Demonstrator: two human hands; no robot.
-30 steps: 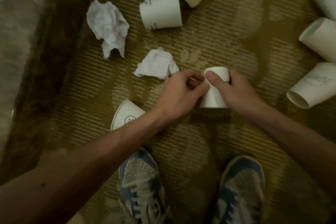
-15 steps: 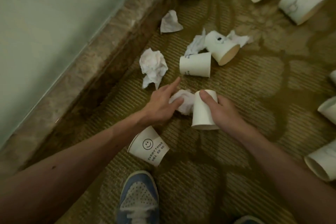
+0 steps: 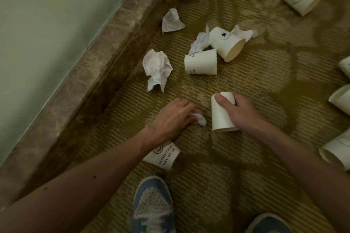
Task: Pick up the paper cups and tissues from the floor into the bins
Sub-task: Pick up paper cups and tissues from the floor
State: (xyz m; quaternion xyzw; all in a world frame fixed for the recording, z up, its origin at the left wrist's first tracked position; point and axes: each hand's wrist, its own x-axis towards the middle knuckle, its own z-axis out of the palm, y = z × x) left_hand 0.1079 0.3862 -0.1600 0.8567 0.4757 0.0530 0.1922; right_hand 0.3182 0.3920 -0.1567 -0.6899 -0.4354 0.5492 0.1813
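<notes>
Your left hand [image 3: 173, 117] has its fingers curled over a small tissue [image 3: 201, 120] and pinches it against the carpet [image 3: 265, 85], with only a white corner showing on its right. Your right hand [image 3: 244, 113] is wrapped round a held cup [image 3: 220, 117], thumb across the wall. The cup's long axis runs near to far, with the rim at the near end and the base at the far end. I cannot tell whether it is clear of the floor. The two hands sit just beside each other, so both are loaded, and no bin shows anywhere in view.

Going by the task, I would bin these before reaching again. The next pieces lie on the far side of your hands. A large crumpled tissue [image 3: 157, 68] sits far and a little left, nearer your left hand. A side-lying cup [image 3: 200, 62] sits straight beyond the gap between your hands, axis running left to right with the mouth to the right. A smiley cup [image 3: 163, 156] lies partly under your left forearm, on the near side, so take care not to crush it as you pull back.
</notes>
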